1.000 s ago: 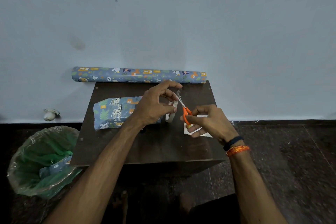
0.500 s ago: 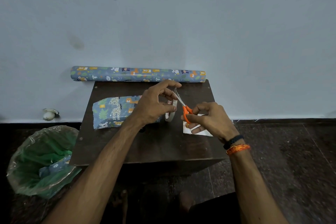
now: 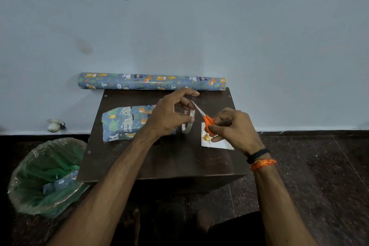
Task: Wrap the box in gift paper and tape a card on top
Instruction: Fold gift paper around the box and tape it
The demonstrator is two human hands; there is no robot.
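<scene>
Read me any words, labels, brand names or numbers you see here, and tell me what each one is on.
No text here can be read.
tape roll: a small red and white label on its inner core, too blurred to read.
gift paper roll and wrapped box: animal pictures only, no words.
card: a small picture, no legible writing.

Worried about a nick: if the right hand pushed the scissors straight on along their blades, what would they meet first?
Probably the left hand: the scissors in the right hand point up-left at its fingers, just above the tape roll. Depth between tips and fingers is unclear.
</scene>
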